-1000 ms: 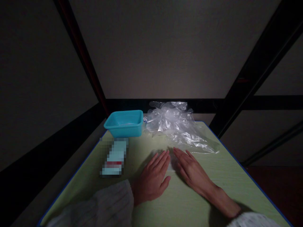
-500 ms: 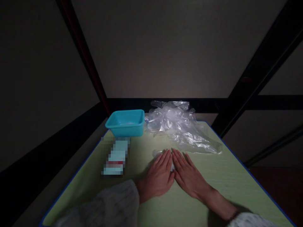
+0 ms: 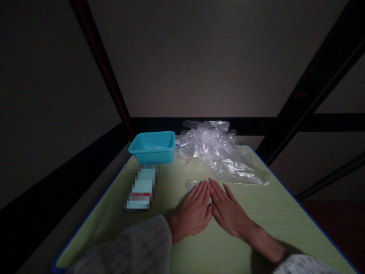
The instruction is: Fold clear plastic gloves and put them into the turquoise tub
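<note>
My left hand (image 3: 194,211) lies palm down with its fingers stretched out, pressing on a small piece of thin clear plastic (image 3: 190,184). Most of that piece is covered; its edge shows beyond the left fingers and a bit appears between the hands. Beside it, my right hand (image 3: 229,211) is also flat, fingers pointing forward, its fingertips and thumb meeting those of the left. Neither hand grips anything. Ahead of them lies a crumpled heap of clear plastic (image 3: 212,146) with finger-like ends, resembling disposable gloves.
A turquoise plastic basin (image 3: 154,156) stands at the back left of the light green table (image 3: 196,253), which has a blue edge. In front of the basin lies a pixelated, phone-like flat object (image 3: 142,188). A wall (image 3: 182,68) rises behind the table.
The whole view has shifted slightly. Both hands stay flat in nearly the same place on the clear plastic, and the other things have not moved.
</note>
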`<act>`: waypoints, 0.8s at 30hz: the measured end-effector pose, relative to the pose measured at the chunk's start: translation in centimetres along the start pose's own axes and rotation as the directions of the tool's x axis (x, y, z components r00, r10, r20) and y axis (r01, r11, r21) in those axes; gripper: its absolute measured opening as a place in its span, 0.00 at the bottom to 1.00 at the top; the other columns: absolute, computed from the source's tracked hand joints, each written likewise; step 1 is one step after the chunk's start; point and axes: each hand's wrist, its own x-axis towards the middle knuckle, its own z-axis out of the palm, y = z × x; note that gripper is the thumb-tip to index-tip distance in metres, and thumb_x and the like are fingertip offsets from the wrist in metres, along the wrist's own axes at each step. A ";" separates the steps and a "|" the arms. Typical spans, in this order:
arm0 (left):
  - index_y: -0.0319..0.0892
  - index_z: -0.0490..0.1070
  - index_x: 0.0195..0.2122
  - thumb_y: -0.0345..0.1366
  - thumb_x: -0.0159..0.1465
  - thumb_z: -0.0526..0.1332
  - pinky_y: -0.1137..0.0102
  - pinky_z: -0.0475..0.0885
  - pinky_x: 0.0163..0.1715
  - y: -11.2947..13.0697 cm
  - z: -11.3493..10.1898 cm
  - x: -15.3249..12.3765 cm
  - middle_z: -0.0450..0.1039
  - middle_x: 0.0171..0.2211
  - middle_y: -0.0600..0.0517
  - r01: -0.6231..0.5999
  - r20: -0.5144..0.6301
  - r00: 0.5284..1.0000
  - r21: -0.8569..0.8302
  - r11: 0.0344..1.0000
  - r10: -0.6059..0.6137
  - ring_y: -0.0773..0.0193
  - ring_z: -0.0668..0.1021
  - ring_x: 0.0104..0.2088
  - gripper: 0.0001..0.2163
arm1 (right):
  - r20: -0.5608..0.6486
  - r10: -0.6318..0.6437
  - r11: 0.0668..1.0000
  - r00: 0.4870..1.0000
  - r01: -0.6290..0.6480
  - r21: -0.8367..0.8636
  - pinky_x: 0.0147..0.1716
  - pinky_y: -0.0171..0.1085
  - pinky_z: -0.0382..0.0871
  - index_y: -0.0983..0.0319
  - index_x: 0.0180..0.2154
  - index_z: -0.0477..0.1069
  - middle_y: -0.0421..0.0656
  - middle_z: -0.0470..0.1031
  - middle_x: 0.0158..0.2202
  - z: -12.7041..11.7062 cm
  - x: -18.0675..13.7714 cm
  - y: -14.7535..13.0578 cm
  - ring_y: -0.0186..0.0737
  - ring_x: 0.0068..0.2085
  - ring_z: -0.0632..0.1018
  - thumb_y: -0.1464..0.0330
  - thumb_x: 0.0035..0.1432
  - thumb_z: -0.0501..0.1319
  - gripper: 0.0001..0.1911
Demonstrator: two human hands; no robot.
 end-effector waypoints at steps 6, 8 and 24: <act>0.28 0.50 0.61 0.38 0.68 0.41 0.65 0.53 0.60 -0.2 0.3 -0.2 0.52 0.62 0.39 -0.003 0.002 1.000 -0.013 1.000 0.003 0.56 0.54 0.63 0.23 | 0.022 -0.006 1.000 1.000 0.006 0.001 0.58 0.54 0.52 0.73 0.62 0.50 0.57 0.51 0.63 0.0 0.0 0.1 0.49 0.63 0.53 0.70 0.61 0.43 0.28; 0.29 0.50 0.61 0.38 0.68 0.41 0.64 0.53 0.60 -0.2 0.4 -0.3 0.51 0.62 0.39 -0.005 0.000 1.000 -0.013 1.000 0.005 0.56 0.54 0.63 0.23 | 0.044 -0.004 1.000 0.999 0.004 -0.009 0.57 0.54 0.52 0.74 0.61 0.52 0.58 0.51 0.62 -0.3 0.1 0.0 0.50 0.63 0.53 0.70 0.60 0.43 0.28; 0.29 0.50 0.61 0.42 0.68 0.44 0.61 0.56 0.59 -1.0 0.1 -0.4 0.51 0.62 0.37 0.014 0.021 1.000 -0.031 0.999 -0.013 0.55 0.54 0.63 0.24 | 0.060 0.031 0.999 0.998 -0.032 0.019 0.58 0.53 0.51 0.72 0.61 0.51 0.57 0.50 0.63 -0.2 0.1 0.1 0.49 0.63 0.54 0.66 0.62 0.45 0.28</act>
